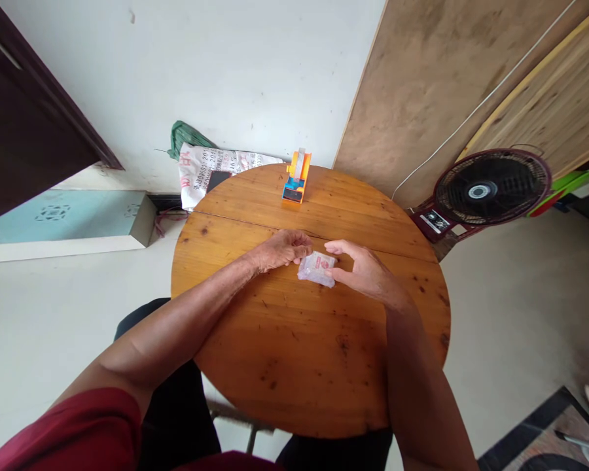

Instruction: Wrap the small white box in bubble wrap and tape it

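Note:
A small packet (317, 269) in clear, crinkled plastic wrap with red print lies flat near the middle of a round wooden table (294, 340). My left hand (285, 250) is at the packet's upper left corner, its thumb and fingertips pinched together; what is between them, if anything, is too small to make out. On the other side, my right hand (362, 269) is open, fingers and thumb spread. Its thumb tip rests at the packet's right edge, and its index finger reaches above the packet. At the far edge of the table stands an orange and blue tape dispenser (297, 180).
A white wall (235, 78) and a printed white sack (196, 170) are behind the table. To the right, a dark fan (485, 190) stands close to the table edge. A pale blue box (69, 219) lies at the left.

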Motion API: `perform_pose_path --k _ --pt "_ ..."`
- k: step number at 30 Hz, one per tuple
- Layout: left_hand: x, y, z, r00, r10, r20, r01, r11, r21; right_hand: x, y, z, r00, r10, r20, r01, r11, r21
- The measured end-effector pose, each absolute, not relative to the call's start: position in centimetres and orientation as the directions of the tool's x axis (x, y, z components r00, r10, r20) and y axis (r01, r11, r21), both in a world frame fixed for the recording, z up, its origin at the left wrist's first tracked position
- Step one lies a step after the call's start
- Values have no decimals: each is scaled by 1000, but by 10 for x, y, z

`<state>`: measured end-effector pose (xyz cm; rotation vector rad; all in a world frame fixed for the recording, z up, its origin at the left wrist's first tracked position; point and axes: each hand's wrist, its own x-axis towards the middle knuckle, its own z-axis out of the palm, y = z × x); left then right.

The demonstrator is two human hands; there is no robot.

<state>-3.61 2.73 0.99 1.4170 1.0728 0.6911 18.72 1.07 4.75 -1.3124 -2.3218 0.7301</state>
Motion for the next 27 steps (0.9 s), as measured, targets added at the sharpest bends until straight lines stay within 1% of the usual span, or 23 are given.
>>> perform_pose_path --k 6,16,27 --pt "-36 30 6 395 899 -187 208 111 972 181 10 48 -485 868 110 674 451 -585" --pt "-37 29 9 408 896 -175 222 89 971 176 12 43 -492 835 246 657 542 -525" --pt "-37 29 9 413 892 -181 229 91 969 176 13 37 -477 824 306 652 565 -506"
